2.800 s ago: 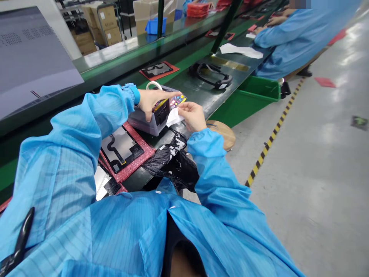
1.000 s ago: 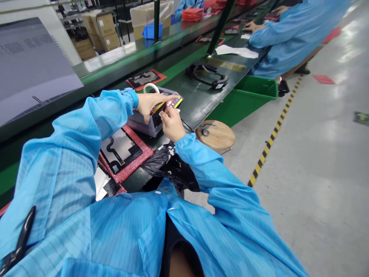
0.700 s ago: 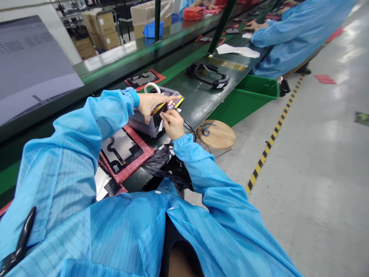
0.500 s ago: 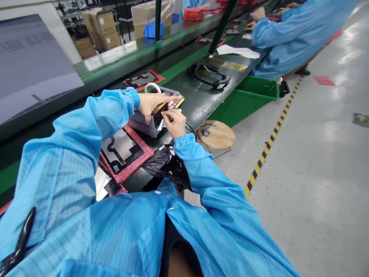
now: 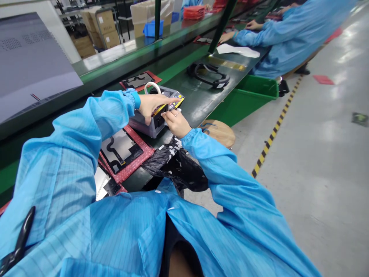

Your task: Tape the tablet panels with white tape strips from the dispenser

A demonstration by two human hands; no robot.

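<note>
A grey tape dispenser [image 5: 146,126] with round buttons on its upper face stands on the green bench, a white roll of tape [image 5: 152,87] upright at its back. My left hand [image 5: 150,105] lies over the dispenser's top, open, with fingers stretched toward the buttons and the thumb hanging down over its near side. At the front outlet, my right hand [image 5: 177,122] has thumb and forefinger pinched together. What lies between those fingertips, if anything, is too small to make out. Below my right hand is a black plastic bag [image 5: 181,167] with white scraps on it.
Tablet-like panels [image 5: 122,150] on red bubble wrap lie at the near left, another panel [image 5: 140,80] behind the dispenser. A black headset-like band [image 5: 211,77] rests farther along. A green bin [image 5: 245,98] and wooden stool [image 5: 220,132] stand right. A co-worker [image 5: 276,48] sits beyond.
My right hand has shifted slightly, its wrist and sleeve swinging right. The white strip that hung below its fingers no longer shows. My left hand stays put. The co-worker's hand has reached farther forward.
</note>
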